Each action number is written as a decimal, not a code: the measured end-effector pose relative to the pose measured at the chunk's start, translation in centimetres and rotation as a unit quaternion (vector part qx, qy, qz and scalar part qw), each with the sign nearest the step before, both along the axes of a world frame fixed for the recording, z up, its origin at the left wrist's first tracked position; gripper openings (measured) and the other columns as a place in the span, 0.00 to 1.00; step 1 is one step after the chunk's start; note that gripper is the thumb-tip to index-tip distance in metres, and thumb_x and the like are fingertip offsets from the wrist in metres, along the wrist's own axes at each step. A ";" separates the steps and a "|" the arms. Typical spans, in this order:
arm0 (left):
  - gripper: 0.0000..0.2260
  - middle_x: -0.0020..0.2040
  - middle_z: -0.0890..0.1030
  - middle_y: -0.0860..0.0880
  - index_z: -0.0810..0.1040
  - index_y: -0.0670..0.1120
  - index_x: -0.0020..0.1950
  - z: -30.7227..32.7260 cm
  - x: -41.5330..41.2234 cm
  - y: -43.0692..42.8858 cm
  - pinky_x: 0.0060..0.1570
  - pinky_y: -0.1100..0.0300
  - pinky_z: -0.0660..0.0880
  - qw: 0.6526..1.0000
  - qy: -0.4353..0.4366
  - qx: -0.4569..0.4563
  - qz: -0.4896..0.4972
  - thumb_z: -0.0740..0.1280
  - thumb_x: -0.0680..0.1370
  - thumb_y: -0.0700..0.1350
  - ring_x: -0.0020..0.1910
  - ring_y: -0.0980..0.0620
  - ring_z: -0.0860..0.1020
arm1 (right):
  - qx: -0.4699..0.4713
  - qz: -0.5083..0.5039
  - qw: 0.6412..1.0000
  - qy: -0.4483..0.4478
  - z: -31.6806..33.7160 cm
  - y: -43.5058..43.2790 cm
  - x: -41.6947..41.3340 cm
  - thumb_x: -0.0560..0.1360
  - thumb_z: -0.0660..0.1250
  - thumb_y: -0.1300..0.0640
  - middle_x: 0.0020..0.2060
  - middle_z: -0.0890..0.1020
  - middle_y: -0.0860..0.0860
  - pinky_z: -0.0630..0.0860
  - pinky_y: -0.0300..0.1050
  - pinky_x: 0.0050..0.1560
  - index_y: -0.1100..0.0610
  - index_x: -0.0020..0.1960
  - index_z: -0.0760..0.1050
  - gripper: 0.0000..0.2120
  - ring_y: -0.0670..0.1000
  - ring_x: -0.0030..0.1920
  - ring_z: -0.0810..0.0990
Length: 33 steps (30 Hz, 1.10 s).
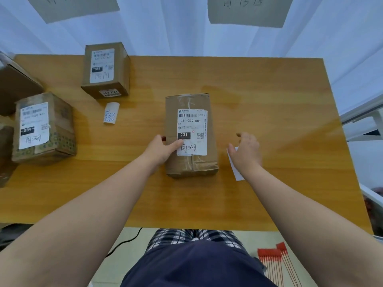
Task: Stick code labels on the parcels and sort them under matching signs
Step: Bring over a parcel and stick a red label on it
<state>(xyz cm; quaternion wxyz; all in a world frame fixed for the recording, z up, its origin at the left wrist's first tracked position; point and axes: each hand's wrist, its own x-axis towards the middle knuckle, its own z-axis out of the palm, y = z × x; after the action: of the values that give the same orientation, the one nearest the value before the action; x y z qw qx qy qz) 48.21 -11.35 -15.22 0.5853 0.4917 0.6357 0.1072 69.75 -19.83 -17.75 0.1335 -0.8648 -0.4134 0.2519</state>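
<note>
A brown cardboard parcel (191, 164) lies in the middle of the wooden table (269, 112), its white shipping label reading 231-239-K01 and 231. My left hand (162, 149) holds its left side, thumb lying on the label's lower corner. My right hand (246, 153) is to the right of the parcel, apart from it, with a white sheet of label paper (235, 170) under its fingers; how it holds the sheet is hidden. A curled strip of stickers with blue marks (111, 112) lies further left.
Two labelled parcels stand on the left: one marked 231 (43, 129) and one marked 122 (105, 69) at the back. More brown boxes (14, 88) crowd the left edge. Two cardboard signs (246, 11) hang on the white curtain behind. Red cable ties (273, 264) lie on the floor.
</note>
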 end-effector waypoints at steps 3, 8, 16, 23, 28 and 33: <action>0.28 0.64 0.74 0.50 0.64 0.46 0.69 -0.2 -0.8 -0.1 0.49 0.55 0.75 0.997 -0.045 -0.055 0.010 0.68 0.74 0.56 0.56 0.50 0.74 | 0.049 0.012 0.976 0.213 1.6 0.9 -1.7 0.79 0.60 0.48 0.60 0.77 0.54 0.74 0.46 0.57 0.59 0.68 0.68 0.22 0.49 0.55 0.75; 0.26 0.63 0.76 0.50 0.65 0.50 0.71 -0.4 -1.0 -0.2 0.49 0.50 0.76 0.989 -0.099 -0.093 0.060 0.68 0.75 0.50 0.56 0.50 0.76 | 0.017 0.018 0.935 0.355 2.8 1.4 -3.2 0.77 0.66 0.50 0.66 0.72 0.52 0.74 0.44 0.57 0.56 0.74 0.59 0.30 0.49 0.59 0.74; 0.23 0.56 0.77 0.51 0.64 0.50 0.70 2.5 5.7 3.7 0.37 0.63 0.73 0.987 -0.140 0.036 0.072 0.65 0.76 0.42 0.49 0.55 0.77 | 0.097 -0.011 0.918 0.386 5.4 4.7 2.0 0.76 0.67 0.52 0.60 0.69 0.46 0.75 0.37 0.47 0.48 0.76 0.52 0.34 0.50 0.59 0.74; 0.25 0.57 0.74 0.48 0.61 0.45 0.71 2.2 14.8 7.4 0.39 0.60 0.72 0.994 -0.105 -0.022 -0.025 0.63 0.76 0.38 0.48 0.51 0.75 | 0.064 -0.094 0.914 0.389 4.4 6.7 10.1 0.77 0.65 0.52 0.65 0.71 0.49 0.78 0.53 0.55 0.46 0.76 0.53 0.32 0.53 0.58 0.76; 0.25 0.56 0.74 0.49 0.60 0.48 0.73 1.1 19.1 8.7 0.39 0.60 0.75 0.992 -0.074 -0.038 -0.094 0.62 0.77 0.37 0.48 0.52 0.76 | 0.047 -0.082 0.948 0.304 2.7 8.8 13.8 0.77 0.66 0.55 0.67 0.72 0.51 0.73 0.51 0.63 0.53 0.75 0.57 0.30 0.53 0.62 0.74; 0.26 0.59 0.75 0.42 0.61 0.45 0.72 0.8 20.6 10.4 0.55 0.46 0.77 0.991 0.008 0.058 -0.123 0.66 0.77 0.45 0.55 0.43 0.77 | 0.033 -0.066 0.973 0.218 2.6 11.0 15.5 0.75 0.68 0.50 0.67 0.72 0.55 0.74 0.57 0.61 0.57 0.74 0.56 0.33 0.57 0.62 0.75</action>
<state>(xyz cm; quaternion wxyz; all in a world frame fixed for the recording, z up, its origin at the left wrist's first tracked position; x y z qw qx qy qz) 68.80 -0.96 -14.38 0.5597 0.5998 0.5679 0.0670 85.20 -8.86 -15.12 0.2650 -0.8095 -0.3240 0.4118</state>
